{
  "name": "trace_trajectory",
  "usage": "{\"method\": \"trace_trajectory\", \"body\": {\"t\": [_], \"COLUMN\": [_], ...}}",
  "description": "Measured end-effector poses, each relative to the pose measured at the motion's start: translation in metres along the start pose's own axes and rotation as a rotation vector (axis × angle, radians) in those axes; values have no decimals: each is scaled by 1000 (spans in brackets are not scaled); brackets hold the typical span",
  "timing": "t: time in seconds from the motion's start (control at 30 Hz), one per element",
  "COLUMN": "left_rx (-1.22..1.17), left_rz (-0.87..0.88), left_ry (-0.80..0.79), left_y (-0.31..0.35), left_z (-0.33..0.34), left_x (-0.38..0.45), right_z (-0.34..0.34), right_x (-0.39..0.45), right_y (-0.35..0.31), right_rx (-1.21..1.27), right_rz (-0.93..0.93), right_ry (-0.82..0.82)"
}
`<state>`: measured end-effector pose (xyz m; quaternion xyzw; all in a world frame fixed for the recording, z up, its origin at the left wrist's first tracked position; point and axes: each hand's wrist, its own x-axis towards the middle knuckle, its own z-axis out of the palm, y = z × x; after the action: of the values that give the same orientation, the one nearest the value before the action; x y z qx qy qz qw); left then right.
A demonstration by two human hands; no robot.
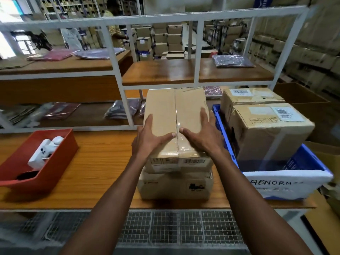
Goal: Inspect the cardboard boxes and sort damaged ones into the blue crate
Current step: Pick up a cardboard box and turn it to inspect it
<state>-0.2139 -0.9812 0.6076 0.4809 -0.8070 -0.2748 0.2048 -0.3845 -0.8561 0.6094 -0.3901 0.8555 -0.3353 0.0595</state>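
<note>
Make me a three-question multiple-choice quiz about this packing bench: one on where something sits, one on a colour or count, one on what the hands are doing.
1. Where is the blue crate?
A. right of the stacked boxes
B. on the upper shelf
C. on the floor grating

2. How many cardboard boxes sit in that crate?
A. none
B. two
C. five

3. What are the hands doing?
A. hanging idle
B. holding scissors
C. both on the top box

Answers: 1 A, its wall stands just right of the stack. 2 B, a near box and a far box. 3 C, left hand and right hand lie spread on it.
</note>
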Motion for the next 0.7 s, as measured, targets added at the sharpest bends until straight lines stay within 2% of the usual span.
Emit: {"method": "trace_trajectory", "body": {"t": [0.17,0.27,0.37,0.5,0.6,0.7], "left_rx": [25,91,179,357,543,590], "left_rz": [-27,-7,138,445,512,530], "left_ry": [-70,-110,-169,-374,-517,-514], "left_y": [4,6,9,12,9,8], "left_z": [1,3,2,0,2,3], "left_x": [19,27,34,38,39,41], "right_z": [-1,1,1,6,7,4], "right_x": [19,31,41,47,46,42], "right_y": [-1,2,1,1,1,-1], "right_rx": [-257,-285,-274,-286,-303,-298], "right_rz": [-98,-101,-75,-61,-77,-69], "right_ry": [-163,-226,-254,-239,-226,-237]}}
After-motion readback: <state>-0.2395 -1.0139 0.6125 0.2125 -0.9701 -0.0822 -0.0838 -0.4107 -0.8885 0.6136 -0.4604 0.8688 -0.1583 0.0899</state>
